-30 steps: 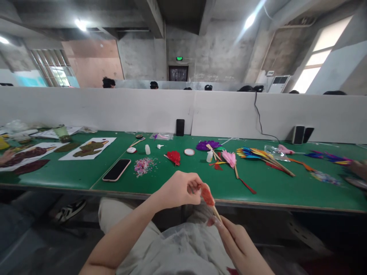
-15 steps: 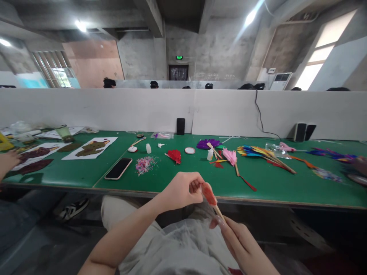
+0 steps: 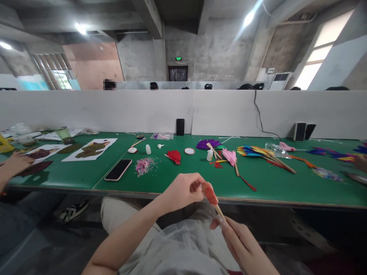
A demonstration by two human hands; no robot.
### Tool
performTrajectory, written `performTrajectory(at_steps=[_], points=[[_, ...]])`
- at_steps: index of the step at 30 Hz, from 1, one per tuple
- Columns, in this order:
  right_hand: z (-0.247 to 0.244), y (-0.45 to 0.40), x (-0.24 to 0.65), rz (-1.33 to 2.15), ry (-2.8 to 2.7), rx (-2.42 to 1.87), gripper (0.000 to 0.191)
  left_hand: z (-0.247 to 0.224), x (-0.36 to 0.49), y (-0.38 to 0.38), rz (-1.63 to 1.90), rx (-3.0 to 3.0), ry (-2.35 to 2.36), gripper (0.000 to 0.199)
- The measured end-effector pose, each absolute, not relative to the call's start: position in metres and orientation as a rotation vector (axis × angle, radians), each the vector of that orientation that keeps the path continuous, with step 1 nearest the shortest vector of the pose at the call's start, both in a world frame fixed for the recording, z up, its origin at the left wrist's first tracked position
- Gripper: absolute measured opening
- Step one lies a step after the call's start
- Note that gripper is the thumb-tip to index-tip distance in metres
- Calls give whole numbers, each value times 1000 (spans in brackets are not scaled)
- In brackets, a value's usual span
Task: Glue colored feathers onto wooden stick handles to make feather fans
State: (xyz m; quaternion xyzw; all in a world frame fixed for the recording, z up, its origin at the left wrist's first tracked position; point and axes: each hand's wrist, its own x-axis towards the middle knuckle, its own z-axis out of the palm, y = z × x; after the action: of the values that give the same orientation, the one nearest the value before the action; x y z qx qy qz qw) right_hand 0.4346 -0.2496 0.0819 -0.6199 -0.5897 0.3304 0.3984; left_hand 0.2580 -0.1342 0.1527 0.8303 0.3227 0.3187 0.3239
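Observation:
Over my lap, in front of the green table's near edge [image 3: 258, 201], I hold a small red feather piece on a thin wooden stick [image 3: 211, 198]. My left hand [image 3: 182, 190] pinches the red feather end from the left. My right hand [image 3: 243, 244] grips the lower end of the stick from below right. A clear plastic bag [image 3: 183, 244] lies across my lap beneath both hands.
On the table lie a black phone [image 3: 118, 169], a heap of pink sequins [image 3: 143, 165], a red feather fan [image 3: 174, 156], small glue bottles [image 3: 147, 149], purple, pink and multicoloured feather fans [image 3: 259, 153]. Other persons' hands work at far left [image 3: 15, 163] and far right [image 3: 359, 162]. A white partition stands behind.
My hands and the stick have dropped slightly toward my lap. The hand of the person at far left has moved further onto the table.

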Motion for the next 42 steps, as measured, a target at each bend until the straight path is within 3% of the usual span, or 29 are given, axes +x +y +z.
performTrajectory(at_steps=[8, 24, 42], points=[[82, -249, 435, 809, -1491, -1593, 50, 169, 247, -134, 693, 2248, 691, 27], [92, -249, 430, 768, -1588, -1573, 61, 156, 252, -135, 791, 2187, 841, 16], [89, -236, 405, 783, -1614, -1369, 48, 128, 268, -139, 1350, 2080, 950, 18]])
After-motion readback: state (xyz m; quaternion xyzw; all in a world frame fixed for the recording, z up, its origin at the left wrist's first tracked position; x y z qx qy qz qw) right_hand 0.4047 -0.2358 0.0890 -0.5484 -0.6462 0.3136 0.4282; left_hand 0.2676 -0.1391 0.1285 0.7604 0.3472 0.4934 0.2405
